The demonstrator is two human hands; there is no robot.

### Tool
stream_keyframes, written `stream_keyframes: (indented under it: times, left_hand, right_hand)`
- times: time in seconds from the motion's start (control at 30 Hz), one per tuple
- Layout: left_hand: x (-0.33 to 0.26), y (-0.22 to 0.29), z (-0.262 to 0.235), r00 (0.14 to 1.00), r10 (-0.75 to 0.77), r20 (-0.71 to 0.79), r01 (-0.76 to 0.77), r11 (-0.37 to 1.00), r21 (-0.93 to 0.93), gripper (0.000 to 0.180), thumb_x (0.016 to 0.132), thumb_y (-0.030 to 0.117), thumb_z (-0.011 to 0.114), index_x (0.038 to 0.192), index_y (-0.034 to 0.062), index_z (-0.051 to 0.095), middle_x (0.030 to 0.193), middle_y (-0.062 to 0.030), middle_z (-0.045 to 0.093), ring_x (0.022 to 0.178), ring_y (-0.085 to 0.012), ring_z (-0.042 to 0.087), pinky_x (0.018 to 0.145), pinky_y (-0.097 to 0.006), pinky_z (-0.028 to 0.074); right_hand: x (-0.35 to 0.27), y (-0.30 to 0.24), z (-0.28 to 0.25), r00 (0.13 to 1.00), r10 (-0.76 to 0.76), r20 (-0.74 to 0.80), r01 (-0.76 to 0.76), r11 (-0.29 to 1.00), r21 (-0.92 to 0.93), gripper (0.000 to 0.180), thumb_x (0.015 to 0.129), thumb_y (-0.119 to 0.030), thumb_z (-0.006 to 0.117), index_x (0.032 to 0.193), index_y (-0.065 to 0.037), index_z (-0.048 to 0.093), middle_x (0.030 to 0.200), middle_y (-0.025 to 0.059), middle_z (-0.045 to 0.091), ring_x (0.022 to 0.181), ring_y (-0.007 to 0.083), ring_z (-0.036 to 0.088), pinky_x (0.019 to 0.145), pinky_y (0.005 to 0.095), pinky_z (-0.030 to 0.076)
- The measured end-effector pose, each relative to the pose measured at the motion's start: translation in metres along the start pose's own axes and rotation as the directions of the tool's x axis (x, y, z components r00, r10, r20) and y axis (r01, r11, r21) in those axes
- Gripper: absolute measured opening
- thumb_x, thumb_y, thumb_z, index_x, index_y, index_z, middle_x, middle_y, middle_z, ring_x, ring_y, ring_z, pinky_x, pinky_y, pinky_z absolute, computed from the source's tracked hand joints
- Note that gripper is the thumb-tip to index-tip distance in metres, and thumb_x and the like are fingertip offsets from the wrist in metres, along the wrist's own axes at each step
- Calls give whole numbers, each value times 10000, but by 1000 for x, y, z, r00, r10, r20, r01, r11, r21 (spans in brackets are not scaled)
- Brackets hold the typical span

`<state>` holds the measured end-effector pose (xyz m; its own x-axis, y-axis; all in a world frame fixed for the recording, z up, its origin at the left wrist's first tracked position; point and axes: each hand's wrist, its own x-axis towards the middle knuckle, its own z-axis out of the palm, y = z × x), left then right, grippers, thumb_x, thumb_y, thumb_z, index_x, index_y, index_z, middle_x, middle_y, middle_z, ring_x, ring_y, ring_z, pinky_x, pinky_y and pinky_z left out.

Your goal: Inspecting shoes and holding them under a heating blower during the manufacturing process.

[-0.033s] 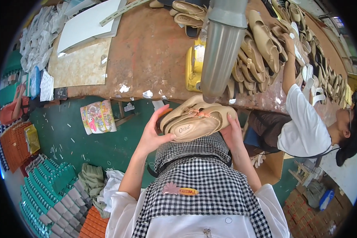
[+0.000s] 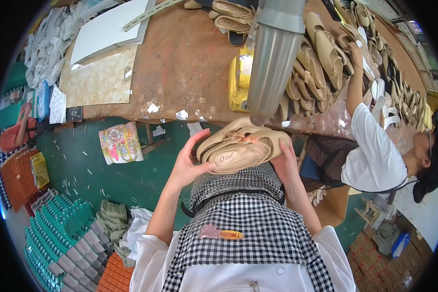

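Observation:
My left hand and my right hand hold a pair of beige flat shoes between them, one shoe stacked on the other. The left hand cups the heel end with its thumb on an insole. Around the toe end, my right hand's fingers are wrapped. The pair hovers above my black-and-white checked apron, just in front of the brown workbench edge.
A thick grey pipe hangs over the bench beside a yellow container. Rows of beige shoes lie at the right, where a person in a white shirt reaches. Teal and grey boxes are stacked on the green floor.

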<state>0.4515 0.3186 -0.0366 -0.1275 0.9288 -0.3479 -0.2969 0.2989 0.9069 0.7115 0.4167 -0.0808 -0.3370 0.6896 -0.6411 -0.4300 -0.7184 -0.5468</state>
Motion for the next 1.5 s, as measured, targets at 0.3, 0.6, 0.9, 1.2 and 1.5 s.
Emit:
stream_keyframes:
  times: [0.3, 0.6, 0.9, 1.2, 1.5]
  left_hand:
    - [16, -12, -11, 855, -500, -142, 481, 864, -148, 596, 893, 512, 354, 1173, 4, 488, 1054, -146, 583, 891, -210, 614, 611, -326, 556]
    - [38, -8, -2, 786, -614, -67, 599, 784, -161, 701, 846, 635, 295, 1200, 49, 444, 1085, -137, 574, 899, -235, 610, 591, -346, 553]
    - [68, -28, 10, 781, -618, 90, 623, 761, -182, 876, 804, 721, 195, 1263, -4, 373, 1091, -185, 542, 836, -244, 630, 685, -329, 555]
    - [38, -25, 38, 848, -491, 199, 530, 790, -308, 800, 832, 688, 194, 1295, 52, 336, 1172, -180, 448, 880, -268, 612, 765, -363, 508]
    - [8, -30, 5, 847, -480, 228, 509, 856, -88, 584, 905, 448, 413, 1321, 43, 351, 1271, -111, 448, 1103, -175, 488, 879, -304, 445]
  right_hand:
    - [3, -18, 9, 999, -14, 40, 36, 769, -638, 361, 957, -330, 318, 1222, -99, 399, 894, 83, 554, 647, 113, 575, 472, 219, 480]
    - [13, -24, 15, 986, -70, -154, -64, 691, -720, 396, 921, -391, 399, 1044, -28, 496, 655, 69, 531, 364, 116, 477, 314, 213, 385]
    - [9, -30, -28, 967, -29, -252, -132, 789, -600, 333, 912, -345, 420, 1026, -44, 506, 695, 74, 537, 384, 127, 488, 331, 235, 401]
    - [-23, -3, -86, 976, 35, -215, -97, 954, -284, 268, 912, -239, 371, 1105, -73, 452, 934, 93, 563, 611, 168, 578, 434, 277, 466]
    - [4, -16, -24, 979, -53, 197, 130, 906, -402, 395, 768, -86, 434, 1162, -67, 409, 1172, 95, 462, 1130, 189, 425, 966, 297, 319]
